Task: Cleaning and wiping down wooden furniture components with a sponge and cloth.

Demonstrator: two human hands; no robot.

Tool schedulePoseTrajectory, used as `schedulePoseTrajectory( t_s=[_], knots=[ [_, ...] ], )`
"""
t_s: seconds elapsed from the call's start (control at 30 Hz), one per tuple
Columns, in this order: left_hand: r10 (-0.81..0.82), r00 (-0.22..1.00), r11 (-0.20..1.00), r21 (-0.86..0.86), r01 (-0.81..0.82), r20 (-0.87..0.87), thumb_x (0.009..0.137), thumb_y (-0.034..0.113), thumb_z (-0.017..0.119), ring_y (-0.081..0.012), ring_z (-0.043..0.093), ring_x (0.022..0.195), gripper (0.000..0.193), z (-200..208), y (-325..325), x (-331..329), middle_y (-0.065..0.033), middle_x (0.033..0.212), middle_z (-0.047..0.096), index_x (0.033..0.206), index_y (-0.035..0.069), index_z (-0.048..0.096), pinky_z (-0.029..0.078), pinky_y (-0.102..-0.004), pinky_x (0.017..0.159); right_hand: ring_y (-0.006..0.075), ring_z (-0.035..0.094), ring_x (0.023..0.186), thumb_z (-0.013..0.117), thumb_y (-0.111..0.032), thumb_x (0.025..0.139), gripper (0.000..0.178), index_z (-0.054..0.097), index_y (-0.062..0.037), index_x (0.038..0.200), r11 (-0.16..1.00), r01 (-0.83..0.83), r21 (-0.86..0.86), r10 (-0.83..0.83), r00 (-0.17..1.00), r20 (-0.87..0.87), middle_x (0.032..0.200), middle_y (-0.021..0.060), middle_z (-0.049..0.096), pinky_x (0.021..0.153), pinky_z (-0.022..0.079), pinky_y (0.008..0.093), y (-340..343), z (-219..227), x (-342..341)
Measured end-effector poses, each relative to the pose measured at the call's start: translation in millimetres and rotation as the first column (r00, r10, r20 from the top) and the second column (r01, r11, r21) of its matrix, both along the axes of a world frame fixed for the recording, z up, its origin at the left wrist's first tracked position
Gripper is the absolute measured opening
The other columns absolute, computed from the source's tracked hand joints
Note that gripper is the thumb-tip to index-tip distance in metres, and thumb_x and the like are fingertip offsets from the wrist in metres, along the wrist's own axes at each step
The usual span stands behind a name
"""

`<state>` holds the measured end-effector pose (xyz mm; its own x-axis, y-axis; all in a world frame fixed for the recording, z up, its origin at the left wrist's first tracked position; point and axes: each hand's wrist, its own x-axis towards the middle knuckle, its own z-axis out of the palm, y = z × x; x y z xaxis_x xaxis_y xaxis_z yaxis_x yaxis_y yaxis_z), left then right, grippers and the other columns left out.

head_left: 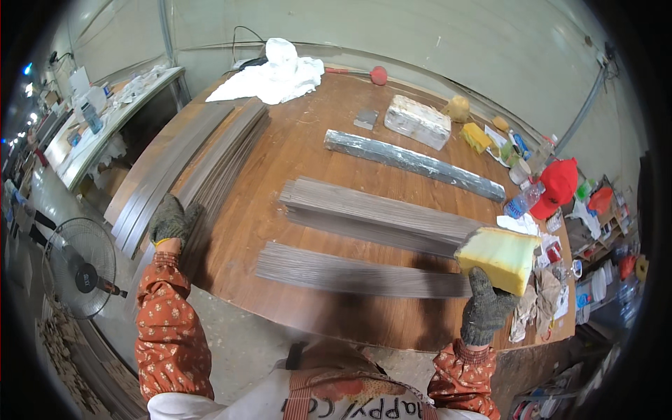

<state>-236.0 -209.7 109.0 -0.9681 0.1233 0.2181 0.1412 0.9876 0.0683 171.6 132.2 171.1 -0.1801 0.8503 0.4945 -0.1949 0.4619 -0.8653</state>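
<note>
My left hand [171,220], in a dark knitted glove, is closed over the near end of a stack of grey wood-grain strips [225,150] at the table's left side. Its fingertips are partly hidden. Gloved alike, my right hand [484,308] grips a thick yellow sponge block [498,257] with a pale, worn face, above the table's right part. Just left of the sponge lies a single grey wood-grain strip [357,273]. Behind that strip is a taller stack of the same strips [378,210], its right end reaching the sponge.
A whitish-grey bar [413,164] and a white-stained block [418,120] lie farther back on the brown table [280,140]. White cloth [278,73] is heaped at the far left. A bottle [523,201] and red cap [558,187] crowd the right edge. A fan [80,269] stands at left.
</note>
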Motion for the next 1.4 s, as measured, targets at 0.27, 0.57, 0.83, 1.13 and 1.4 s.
schedulePoseTrajectory(
  t_s=[0.27, 0.57, 0.83, 1.13, 1.4],
  knots=[
    [-0.745, 0.615, 0.525, 0.341, 0.780, -0.260, 0.079, 0.047, 0.069, -0.0367, 0.057, 0.108, 0.064, 40.1, 109.2, 113.1, -0.0211, 0.113, 0.061, 0.122, 0.001, 0.055, 0.044, -0.0443, 0.095, 0.0197, 0.059, 0.101, 0.080, -0.012, 0.074, 0.062, 0.045, -0.0053, 0.124, 0.959, -0.191, -0.209, 0.214, 0.972, 0.094, 0.110, 0.0091, 0.059, 0.087, 0.051, 0.0353, 5.6, -8.5, -9.8],
    [-0.941, 0.131, 0.097, 0.121, 0.988, -0.313, 0.078, 0.051, 0.065, -0.0349, 0.060, 0.098, 0.060, -13.7, 268.1, 266.9, -0.0165, 0.107, 0.062, 0.117, 0.005, 0.059, 0.046, -0.0467, 0.088, 0.0242, 0.056, 0.107, 0.082, -0.017, 0.073, 0.077, 0.039, -0.0009, 0.134, 0.991, -0.069, 0.116, 0.046, 0.980, 0.192, 0.118, 0.0119, 0.054, 0.089, 0.049, 0.0349, 53.1, -57.9, 37.6],
    [-0.984, 0.154, 0.156, -0.021, 0.987, -0.094, 0.074, 0.057, 0.069, -0.0353, 0.063, 0.084, 0.071, -15.8, 271.6, 257.2, -0.0184, 0.097, 0.064, 0.115, 0.000, 0.059, 0.049, -0.0452, 0.076, 0.0195, 0.059, 0.099, 0.079, -0.011, 0.074, 0.066, 0.042, 0.0002, 0.128, 0.875, 0.453, -0.168, -0.414, 0.883, 0.223, 0.111, 0.0113, 0.059, 0.084, 0.052, 0.0320, 164.4, -81.8, 201.3],
    [-0.984, 0.158, 0.166, -0.090, 0.982, -0.085, 0.074, 0.056, 0.069, -0.0358, 0.062, 0.086, 0.071, -18.8, 272.1, 260.3, -0.0174, 0.099, 0.063, 0.117, 0.002, 0.057, 0.049, -0.0461, 0.078, 0.0183, 0.062, 0.097, 0.080, -0.015, 0.073, 0.065, 0.046, 0.0001, 0.126, 0.908, 0.347, -0.234, -0.204, 0.856, 0.475, 0.112, 0.0091, 0.061, 0.084, 0.051, 0.0302, 233.2, -93.4, 220.2],
    [-0.975, 0.200, 0.210, -0.102, 0.972, -0.098, 0.074, 0.057, 0.067, -0.0348, 0.062, 0.084, 0.068, -15.9, 271.5, 262.8, -0.0156, 0.097, 0.063, 0.115, 0.004, 0.057, 0.049, -0.0457, 0.076, 0.0235, 0.060, 0.099, 0.078, -0.008, 0.073, 0.064, 0.043, 0.0013, 0.126, 0.918, 0.273, -0.288, -0.236, 0.959, 0.158, 0.112, 0.0122, 0.059, 0.087, 0.051, 0.0351, 207.2, -106.8, 219.1]
  ],
)
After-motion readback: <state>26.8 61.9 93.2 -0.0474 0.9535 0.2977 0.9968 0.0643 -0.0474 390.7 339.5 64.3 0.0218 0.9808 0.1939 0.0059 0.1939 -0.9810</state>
